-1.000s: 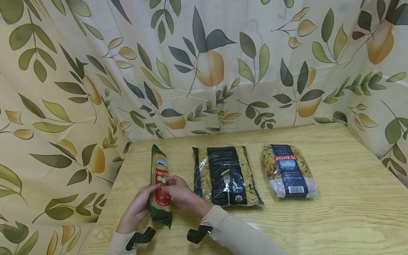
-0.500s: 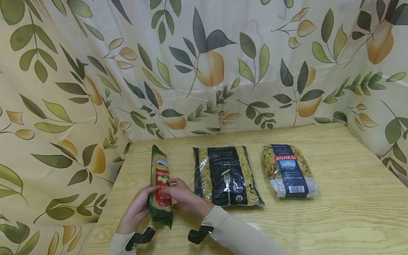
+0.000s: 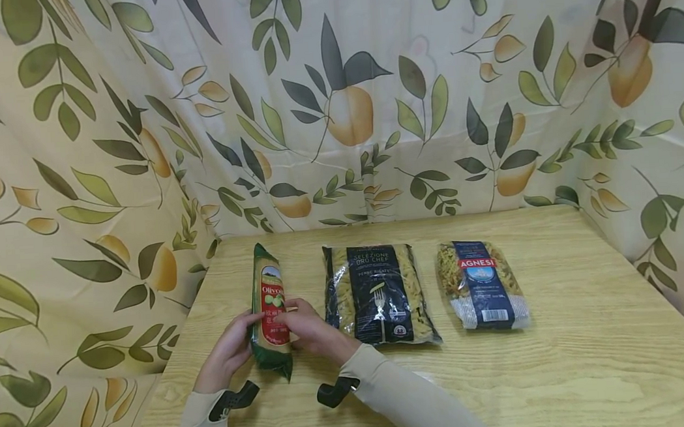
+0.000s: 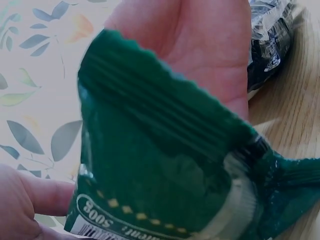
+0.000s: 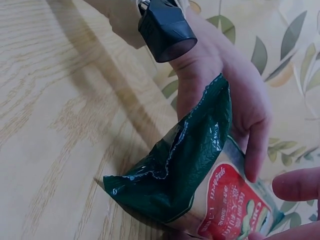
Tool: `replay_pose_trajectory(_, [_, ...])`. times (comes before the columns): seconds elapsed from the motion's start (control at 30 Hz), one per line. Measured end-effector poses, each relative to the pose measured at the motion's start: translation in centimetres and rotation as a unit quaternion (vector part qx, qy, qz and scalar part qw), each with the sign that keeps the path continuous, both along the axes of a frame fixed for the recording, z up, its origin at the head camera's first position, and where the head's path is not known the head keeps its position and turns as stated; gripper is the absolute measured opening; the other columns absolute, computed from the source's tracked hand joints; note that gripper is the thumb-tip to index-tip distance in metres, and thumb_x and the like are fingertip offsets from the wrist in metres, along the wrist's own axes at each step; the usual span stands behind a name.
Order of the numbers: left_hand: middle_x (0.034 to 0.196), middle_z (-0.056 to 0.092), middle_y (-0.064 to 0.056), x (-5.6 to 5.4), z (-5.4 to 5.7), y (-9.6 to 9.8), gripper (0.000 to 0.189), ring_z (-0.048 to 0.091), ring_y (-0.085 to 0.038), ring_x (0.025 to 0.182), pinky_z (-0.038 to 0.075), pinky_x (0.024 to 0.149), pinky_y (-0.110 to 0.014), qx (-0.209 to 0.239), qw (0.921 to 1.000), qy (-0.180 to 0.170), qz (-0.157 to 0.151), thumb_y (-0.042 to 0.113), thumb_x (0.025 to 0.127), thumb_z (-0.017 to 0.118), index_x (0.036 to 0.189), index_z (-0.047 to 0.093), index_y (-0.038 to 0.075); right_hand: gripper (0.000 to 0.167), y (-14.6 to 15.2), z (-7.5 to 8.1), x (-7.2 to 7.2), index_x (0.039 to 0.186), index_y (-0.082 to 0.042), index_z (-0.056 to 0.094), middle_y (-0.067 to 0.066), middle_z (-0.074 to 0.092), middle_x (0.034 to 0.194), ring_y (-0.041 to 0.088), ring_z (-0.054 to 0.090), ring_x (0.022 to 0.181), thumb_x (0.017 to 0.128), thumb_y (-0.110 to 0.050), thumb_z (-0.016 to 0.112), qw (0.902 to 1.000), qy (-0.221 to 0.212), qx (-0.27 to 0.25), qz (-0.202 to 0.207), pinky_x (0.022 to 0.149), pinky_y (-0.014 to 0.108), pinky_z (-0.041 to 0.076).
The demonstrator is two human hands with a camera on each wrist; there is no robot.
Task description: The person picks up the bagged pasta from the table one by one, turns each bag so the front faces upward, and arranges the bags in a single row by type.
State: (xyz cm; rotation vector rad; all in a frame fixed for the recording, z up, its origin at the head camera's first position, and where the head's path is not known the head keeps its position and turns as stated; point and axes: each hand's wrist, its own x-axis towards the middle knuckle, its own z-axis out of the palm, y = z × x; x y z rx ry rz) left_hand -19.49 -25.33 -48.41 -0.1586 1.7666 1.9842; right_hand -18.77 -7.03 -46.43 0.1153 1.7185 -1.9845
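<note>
A long packet of spaghetti (image 3: 271, 283), with green ends and a red Olivoila label, lies at the left of the table, its length running away from me. My left hand (image 3: 229, 352) grips its left edge, thumb along the front face. From the other side my right hand (image 3: 321, 332) holds the right edge, its fingers beside the label. In the left wrist view the crimped green end of the spaghetti packet (image 4: 145, 145) fills the middle and covers part of the hands. The right wrist view shows the folded green end and the red label (image 5: 232, 202).
Right beside my right hand lies a large bag of penne (image 3: 379, 296) with a dark label. Farther right is an Agnesi pasta bag (image 3: 484, 289) in blue and clear wrap. Patterned curtains (image 3: 357, 173) stand behind and beside the wooden table (image 3: 592, 355).
My right fingers have drawn back slightly from the front of the packet, so more of the red label shows. The packet's face has turned a little; the two other bags stay put.
</note>
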Motion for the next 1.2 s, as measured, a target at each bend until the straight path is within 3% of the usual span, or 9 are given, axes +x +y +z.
replay_pose_trajectory(0.27, [0.139,0.054,-0.008,0.2,-0.2,0.0,0.060,0.064,-0.006,0.110,0.054,0.096,-0.027,0.013,0.9996,-0.006,0.026,0.020,0.112,0.035,0.163,0.013,-0.002,0.057,0.2,-0.2,-0.1,0.147,0.002,0.040,0.023,0.055,0.136,0.038,0.058,0.127,0.097,-0.011,0.064,0.9997,-0.008,-0.018,-0.013,0.106,0.065,0.049])
replay_pose_trajectory(0.53, [0.116,0.063,0.004,0.5,-0.6,0.1,0.057,0.067,-0.005,0.104,0.056,0.094,-0.025,0.049,0.9973,-0.015,0.054,0.014,0.110,0.034,0.160,0.014,-0.003,0.057,0.3,-0.7,-0.2,0.147,0.003,0.038,0.025,0.056,0.134,0.040,0.061,0.124,0.097,-0.010,0.062,0.9995,-0.012,-0.021,-0.021,0.104,0.061,0.051])
replay_pose_trajectory(0.83, [0.118,0.060,0.005,0.6,-0.5,0.1,0.058,0.066,-0.005,0.106,0.056,0.095,-0.025,0.067,0.9962,-0.016,0.054,0.013,0.110,0.033,0.162,0.009,0.002,0.055,0.4,-0.7,-0.5,0.148,0.002,0.037,0.025,0.060,0.131,0.038,0.064,0.119,0.098,-0.008,0.060,0.9989,-0.026,-0.032,-0.021,0.102,0.060,0.052])
replay_pose_trajectory(1.2, [0.116,0.064,0.010,1.0,-0.6,-0.1,0.053,0.066,-0.006,0.109,0.054,0.099,-0.030,0.082,0.9942,-0.029,0.064,0.021,0.112,0.031,0.160,0.013,0.009,0.048,0.5,-1.1,-0.7,0.143,0.002,0.044,0.021,0.059,0.132,0.038,0.063,0.118,0.100,-0.012,0.061,0.9980,-0.049,-0.039,-0.005,0.098,0.053,0.056])
